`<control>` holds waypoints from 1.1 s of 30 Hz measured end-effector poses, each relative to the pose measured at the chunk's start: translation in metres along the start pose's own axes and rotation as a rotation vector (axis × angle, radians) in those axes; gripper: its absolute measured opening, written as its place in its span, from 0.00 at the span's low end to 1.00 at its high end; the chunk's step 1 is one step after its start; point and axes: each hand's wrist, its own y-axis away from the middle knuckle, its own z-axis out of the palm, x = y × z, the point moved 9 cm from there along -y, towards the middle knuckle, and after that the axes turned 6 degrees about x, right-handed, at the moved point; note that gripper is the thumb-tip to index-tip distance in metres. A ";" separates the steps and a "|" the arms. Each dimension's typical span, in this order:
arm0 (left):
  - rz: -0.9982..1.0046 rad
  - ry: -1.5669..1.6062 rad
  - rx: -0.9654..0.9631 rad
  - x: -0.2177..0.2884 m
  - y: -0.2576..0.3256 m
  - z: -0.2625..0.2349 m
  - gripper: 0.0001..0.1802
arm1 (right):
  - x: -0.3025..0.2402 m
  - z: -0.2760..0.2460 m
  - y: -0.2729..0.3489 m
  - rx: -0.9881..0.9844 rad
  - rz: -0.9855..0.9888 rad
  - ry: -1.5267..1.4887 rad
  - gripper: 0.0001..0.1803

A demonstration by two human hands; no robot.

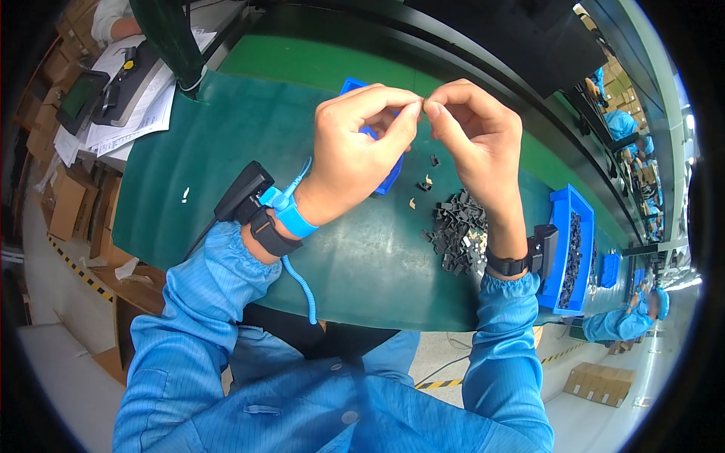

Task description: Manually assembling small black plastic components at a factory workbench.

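Observation:
My left hand (359, 143) and my right hand (483, 140) are raised over the green bench mat (347, 272), fingertips meeting. Both pinch at the same spot; whatever sits between thumbs and forefingers is tiny and mostly covered. Below my right hand lies a heap of small black plastic parts (458, 230), with pale cream pieces (474, 243) mixed in. A few loose parts (427, 183) are scattered just left of the heap. Behind my left hand stands a blue bin (391, 180), largely hidden by that hand. A blue wrist strap (293, 215) with a coiled cord circles my left wrist.
To the right, a blue bin (563, 249) holds many black parts. Another small blue bin (609, 270) stands farther along. Papers (155, 113) and a dark device (81, 102) lie at the upper left, beside a dark post (170, 41). Co-workers in blue (619, 325) sit at the right.

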 end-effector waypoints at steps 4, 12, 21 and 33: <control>0.010 -0.013 -0.006 0.000 0.000 0.000 0.02 | -0.001 0.000 0.000 -0.014 -0.003 0.018 0.04; -0.017 0.009 -0.014 0.000 0.000 0.001 0.02 | -0.001 -0.001 -0.001 -0.011 0.011 0.004 0.04; -0.036 0.050 -0.031 -0.002 0.000 0.002 0.03 | 0.001 -0.001 0.000 -0.027 0.017 -0.011 0.05; -0.059 0.075 -0.041 -0.001 0.000 0.003 0.04 | 0.003 -0.002 0.000 -0.038 0.065 -0.061 0.06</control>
